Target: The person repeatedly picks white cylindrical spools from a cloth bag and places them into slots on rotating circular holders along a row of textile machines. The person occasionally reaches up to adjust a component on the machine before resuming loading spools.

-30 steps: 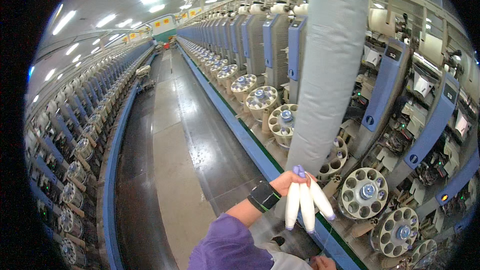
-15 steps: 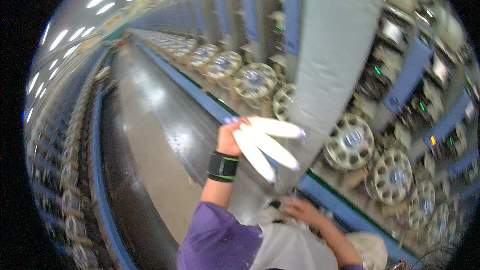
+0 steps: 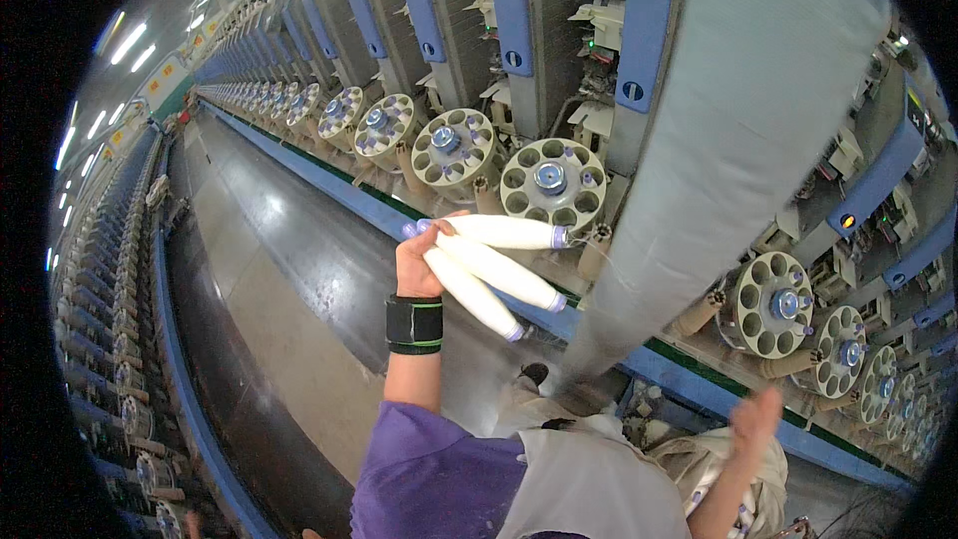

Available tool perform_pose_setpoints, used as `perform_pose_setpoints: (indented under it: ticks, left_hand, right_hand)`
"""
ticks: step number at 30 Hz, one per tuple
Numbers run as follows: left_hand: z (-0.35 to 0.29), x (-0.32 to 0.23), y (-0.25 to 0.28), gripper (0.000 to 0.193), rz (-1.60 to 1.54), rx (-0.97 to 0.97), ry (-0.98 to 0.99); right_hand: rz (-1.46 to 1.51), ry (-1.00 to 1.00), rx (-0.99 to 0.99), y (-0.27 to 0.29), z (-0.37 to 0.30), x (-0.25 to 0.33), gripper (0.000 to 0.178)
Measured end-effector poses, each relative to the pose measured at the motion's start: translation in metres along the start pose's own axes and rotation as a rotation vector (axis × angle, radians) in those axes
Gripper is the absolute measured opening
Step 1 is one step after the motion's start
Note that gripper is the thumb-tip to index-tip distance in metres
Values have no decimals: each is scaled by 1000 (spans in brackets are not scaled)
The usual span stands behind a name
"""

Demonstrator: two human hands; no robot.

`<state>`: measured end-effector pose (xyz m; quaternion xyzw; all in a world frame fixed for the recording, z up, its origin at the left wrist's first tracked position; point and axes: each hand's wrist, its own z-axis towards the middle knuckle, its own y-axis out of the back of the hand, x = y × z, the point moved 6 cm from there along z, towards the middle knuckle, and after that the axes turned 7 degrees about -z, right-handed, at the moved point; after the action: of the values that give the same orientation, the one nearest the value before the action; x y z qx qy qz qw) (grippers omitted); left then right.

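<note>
By the grey column [image 3: 718, 150], your left hand [image 3: 417, 260] pinches three white spools [image 3: 499, 270]. Your right hand [image 3: 755, 423] blurs; can't tell its grip.

Textile mill, yarn-winding hall: long bank of blue-fronted winding units [image 3: 424, 0] from 10 to 1 o'clock, round pocketed bobbin magazines [image 3: 550, 180] lined up at their feet, second machine row [image 3: 125, 339] at 8 to 9 o'clock across a long aisle [image 3: 269, 250]. Factory-type tube lights [image 3: 128, 44] overhead at 10 o'clock. White yarn bobbins [image 3: 499, 271] near dial centre, purple-ended, similar purple tips in some magazine pockets.
</note>
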<state>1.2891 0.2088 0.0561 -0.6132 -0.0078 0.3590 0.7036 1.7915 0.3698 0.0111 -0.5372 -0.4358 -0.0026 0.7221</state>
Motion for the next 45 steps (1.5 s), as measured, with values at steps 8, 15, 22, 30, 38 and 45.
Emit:
perform_pose_setpoints:
  ticks: [8,15,22,30,38,45]
  left_hand:
    - [81,29,6,22,-116,151,124]
    - [140,15,9,22,-186,198,146]
    - [177,12,26,23,-131,178,152]
    - [223,83,13,24,-169,167,264]
    - [240,45,49,19,38,68,237]
    - [249,61,59,18,83,49,422]
  right_hand:
    - [-1340,-108,125,-117,39,-70,16]
    - [-1081,644,-100,-198,47,-9,11]
    - [-1054,44,-313,-166,118,-49,31]
    - [-662,-67,-267,-151,244,-176,17]
    - [-1276,-308,-486,-30,140,-92,11]
    - [-1229,481,-761,-53,163,-13,37]
